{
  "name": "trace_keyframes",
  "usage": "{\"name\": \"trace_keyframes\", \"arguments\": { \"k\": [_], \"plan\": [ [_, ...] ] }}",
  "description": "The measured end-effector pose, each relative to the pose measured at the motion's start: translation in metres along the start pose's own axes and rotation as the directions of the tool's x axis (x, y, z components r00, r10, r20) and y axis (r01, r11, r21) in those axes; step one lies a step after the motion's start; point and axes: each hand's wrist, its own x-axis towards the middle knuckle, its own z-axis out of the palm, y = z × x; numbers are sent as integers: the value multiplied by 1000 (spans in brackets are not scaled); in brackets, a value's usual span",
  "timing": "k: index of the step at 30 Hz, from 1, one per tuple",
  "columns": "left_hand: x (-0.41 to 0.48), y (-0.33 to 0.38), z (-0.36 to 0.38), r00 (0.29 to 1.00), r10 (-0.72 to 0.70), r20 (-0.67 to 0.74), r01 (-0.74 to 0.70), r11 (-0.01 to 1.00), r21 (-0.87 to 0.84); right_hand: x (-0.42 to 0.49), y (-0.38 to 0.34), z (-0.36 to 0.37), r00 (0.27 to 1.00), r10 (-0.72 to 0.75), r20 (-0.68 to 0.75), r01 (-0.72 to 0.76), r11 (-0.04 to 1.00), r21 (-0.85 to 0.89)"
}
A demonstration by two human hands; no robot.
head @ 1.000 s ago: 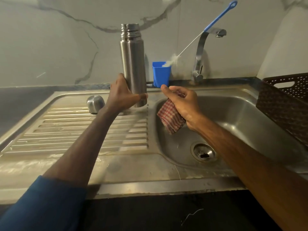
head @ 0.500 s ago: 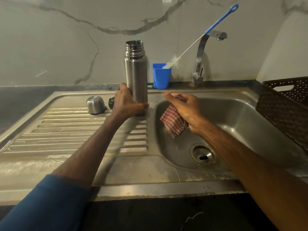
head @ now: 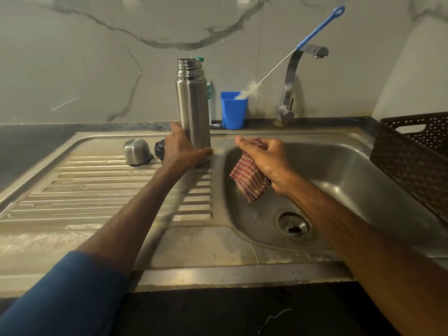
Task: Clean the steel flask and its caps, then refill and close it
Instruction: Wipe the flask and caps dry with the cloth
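Observation:
The steel flask (head: pixel 192 105) stands upright and uncapped at the back right corner of the ribbed drainboard (head: pixel 97 187). My left hand (head: pixel 181 149) grips its base. A steel cup cap (head: pixel 137 151) lies upside down to the left, and a black inner cap (head: pixel 159 150) sits partly hidden behind my left hand. My right hand (head: pixel 269 161) holds a red checked cloth (head: pixel 248 178) over the left rim of the sink basin (head: pixel 339 185).
A blue cup (head: pixel 233 110) with a long blue bottle brush (head: pixel 291 52) stands on the back ledge beside the tap (head: pixel 291 86). A green-capped bottle (head: pixel 208 88) hides behind the flask. A dark plastic basket (head: pixel 412 156) fills the right side.
My left hand has lowered the flask from the air onto the drainboard, where it now stands. My right hand with the cloth has barely moved.

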Motion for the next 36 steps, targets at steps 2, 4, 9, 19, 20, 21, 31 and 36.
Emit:
{"name": "trace_keyframes", "arguments": {
  "k": [2, 4, 9, 19, 20, 21, 31, 36],
  "plan": [
    [0, 0, 1, 1000, 6, 0, -6, 1000, 3, 1, 1, 1, 1000, 2, 3, -2, 1000, 0],
    [0, -2, 3, 1000, 13, 1, -13, 1000, 12, 1, 2, 1, 1000, -1, 1, 1, 1000, -5],
    [0, -6, 3, 997, 79, -10, -78, 993, 90, 0, 1, 0, 1000, -17, 8, 17, 1000, -11],
    [-2, 0, -19, 895, 345, -282, -308, 937, 167, -3, -2, -5, 1000, -4, 29, 5, 1000, -8],
    [-1, 0, -22, 878, 350, -327, -312, 936, 166, -2, -1, -6, 1000, -5, 30, 5, 1000, -10],
    [0, 0, -27, 857, 354, -374, -312, 935, 169, -2, -1, -6, 999, -3, 32, 3, 1000, -11],
    [14, -24, -50, 995, 93, -46, -30, 678, 734, -2, 0, -7, 999, -11, 44, 13, 999, -36],
    [17, -30, -47, 988, 156, 15, -120, 689, 715, -1, 1, -7, 999, -9, 44, 11, 999, -37]
  ]
}}
